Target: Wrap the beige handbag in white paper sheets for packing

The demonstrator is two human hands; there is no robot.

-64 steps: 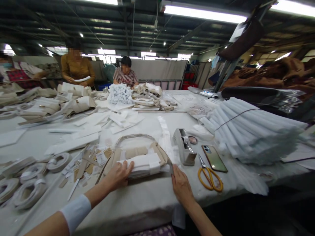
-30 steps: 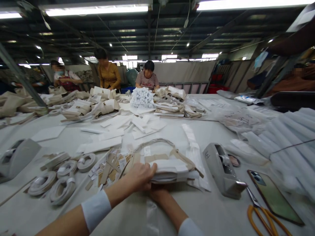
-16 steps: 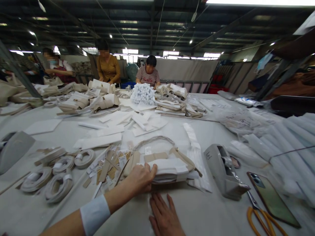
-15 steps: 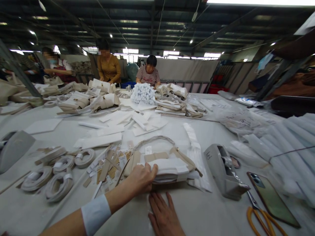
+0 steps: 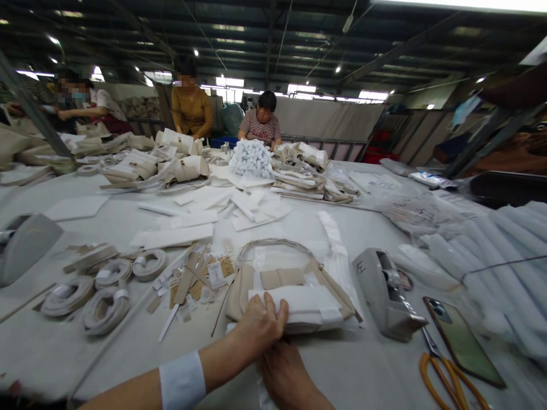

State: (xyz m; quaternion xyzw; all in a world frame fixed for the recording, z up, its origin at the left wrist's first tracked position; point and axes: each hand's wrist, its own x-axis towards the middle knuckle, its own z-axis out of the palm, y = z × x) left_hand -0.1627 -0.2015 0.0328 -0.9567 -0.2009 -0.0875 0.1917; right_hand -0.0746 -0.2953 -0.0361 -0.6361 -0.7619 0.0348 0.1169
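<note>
A beige handbag [image 5: 240,293] lies on the table in front of me, its thin strap arched behind it. White wrapping paper [image 5: 307,302] covers its lower front. My left hand [image 5: 261,322] is closed at the front edge of the bag, its fingers bent over the white paper. Just below it, my right hand [image 5: 284,364] reaches in at the near edge of the bag, with its fingertips hidden under the left hand and the bag. Beside the bag is a strip of clear-white plastic [image 5: 335,239].
Coiled straps [image 5: 105,310] and loose tags [image 5: 192,279] lie left. A grey tape dispenser [image 5: 387,296], orange-handled scissors [image 5: 448,376], a phone [image 5: 464,339] and foam rolls [image 5: 504,267] are on the right. People work beyond piles of bags [image 5: 183,171].
My right hand has moved from lying flat with fingers spread to the bag's near edge. The left hand and the bag appear slightly lower and further right.
</note>
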